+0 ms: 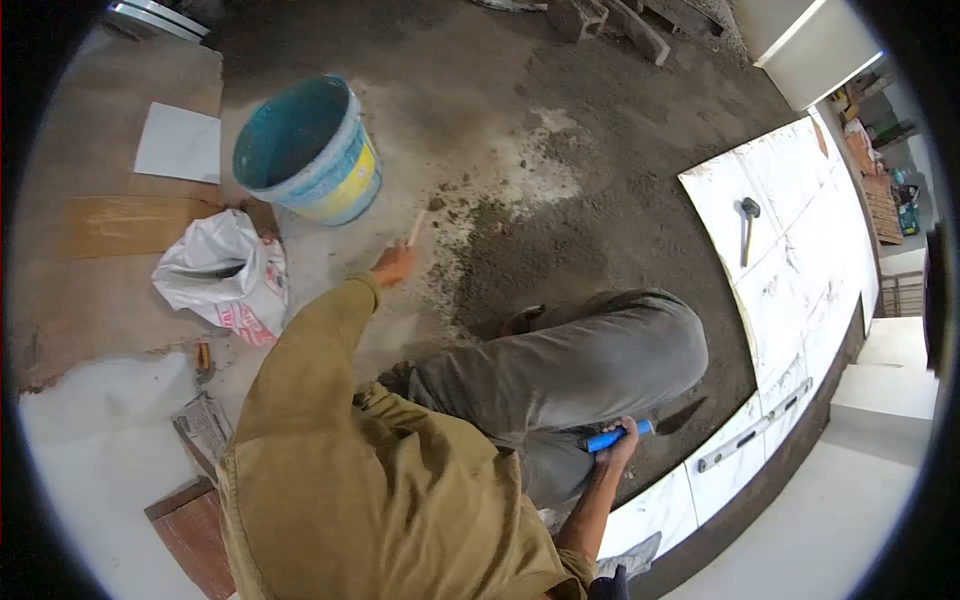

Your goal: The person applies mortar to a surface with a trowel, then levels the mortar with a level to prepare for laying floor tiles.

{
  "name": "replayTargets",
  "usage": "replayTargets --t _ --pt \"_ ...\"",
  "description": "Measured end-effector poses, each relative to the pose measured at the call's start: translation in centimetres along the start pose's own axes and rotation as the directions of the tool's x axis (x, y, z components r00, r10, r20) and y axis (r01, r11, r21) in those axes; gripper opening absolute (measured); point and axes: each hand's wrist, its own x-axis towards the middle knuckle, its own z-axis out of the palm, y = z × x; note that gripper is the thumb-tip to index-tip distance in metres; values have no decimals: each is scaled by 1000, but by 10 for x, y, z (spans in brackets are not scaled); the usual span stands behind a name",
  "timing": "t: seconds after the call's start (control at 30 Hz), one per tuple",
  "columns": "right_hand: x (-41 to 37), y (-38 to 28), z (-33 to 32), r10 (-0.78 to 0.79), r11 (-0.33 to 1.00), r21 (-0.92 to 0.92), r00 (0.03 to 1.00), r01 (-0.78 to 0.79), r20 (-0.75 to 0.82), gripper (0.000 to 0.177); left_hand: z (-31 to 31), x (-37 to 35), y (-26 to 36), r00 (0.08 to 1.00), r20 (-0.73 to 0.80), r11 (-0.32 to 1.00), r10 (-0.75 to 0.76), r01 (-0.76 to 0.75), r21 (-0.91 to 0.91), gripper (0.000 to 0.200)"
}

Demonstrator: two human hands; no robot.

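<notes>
My left hand (395,263) is closed around a thin, pale stick-like handle (417,228), which points at the crumbly mortar on the floor. A dark lump (435,203) shows by its far end; I cannot tell whether it is part of the tool. Beside my bent knee, my right hand (621,440) grips a trowel (606,440) by its blue handle, its dark blade pointing right over the grey mortar bed (560,245). A blue bucket (365,160) with a yellow label stands just beyond my left hand.
White marbled tiles (790,290) cover the floor at right, with a mallet (749,230) and a spirit level (755,425) on them. At left are an open white sack (205,265), a loose white tile (178,143) and cardboard (130,225). Blocks (578,15) lie at the back.
</notes>
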Motion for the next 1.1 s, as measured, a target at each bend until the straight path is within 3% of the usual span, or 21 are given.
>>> replayTargets --t 0.07,0.13,0.17,0.23,0.33,0.4,0.47,0.53,0.6,0.63,0.67,0.7,0.73,0.77,0.83,0.87,0.93,0.97,1.0,1.03,1.1 --pt "11 4 -8 48 999 8 998 -48 48 10 5 0 5 972 -234 994 13 13 109 45" --pt "9 2 -8 116 992 50 993 -116 10 11 -8 67 -18 991 104 747 79 -129 653 44" --pt "12 7 -15 117 988 97 993 -118 23 10 -10 83 -11 989 89 704 118 -146 695 46" --pt "-15 -6 -3 54 991 126 999 -55 6 14 -2 83 19 967 126 820 223 -256 513 50" --pt "-19 -7 -4 -21 992 121 999 25 -31 19 28 42 104 848 448 951 282 -310 -11 56" --pt "-28 -8 0 -100 972 197 984 128 -146 21 40 6 130 748 611 957 259 -283 -59 63" --pt "-30 -14 10 17 997 77 974 0 -227 23 55 -12 136 695 663 945 279 -321 -60 74" --pt "-31 -24 13 49 980 199 966 2 -254 24 56 -22 143 664 673 934 325 -335 -120 85" --pt "-43 -44 17 -23 983 173 969 68 -248 22 28 -129 224 609 683 911 403 -193 -365 96" --pt "-44 -51 18 -281 956 18 932 293 -229 27 14 -185 265 580 685 875 440 -108 -471 102" --pt "-39 -66 19 -273 957 34 930 289 -247 27 6 -197 289 552 678 874 485 -310 -373 105" --pt "-33 -77 24 -533 846 -223 755 484 -383 27 -2 -209 312 522 669 826 529 -500 -262 108" --pt "-27 -82 32 -754 657 -487 505 575 -421 27 -9 -216 324 439 664 608 605 -793 -31 114" --pt "-23 -88 41 -751 661 -480 507 577 -424 27 -9 -227 334 441 664 606 604 -795 -23 114" --pt "-12 -98 53 -655 714 -213 530 667 -539 19 2 -252 341 439 517 475 735 -877 69 112" --pt "-4 -94 52 -663 706 -213 525 676 -534 19 9 -259 339 435 508 470 743 -880 66 112" --pt "18 -71 47 -452 882 -40 820 469 -352 9 24 -268 337 498 263 516 826 -857 3 112" --pt "22 -57 48 -460 879 -40 821 476 -339 9 23 -269 335 500 249 515 830 -857 4 112" --pt "20 -47 51 -201 950 174 936 258 -290 5 21 -270 333 498 252 536 830 -837 -111 110" --pt "22 -37 53 76 931 365 981 -6 -178 5 20 -268 331 503 261 558 824 -801 -216 108" --pt "23 -25 58 89 906 421 990 -37 -105 7 12 -265 321 514 256 555 819 -823 -122 108"
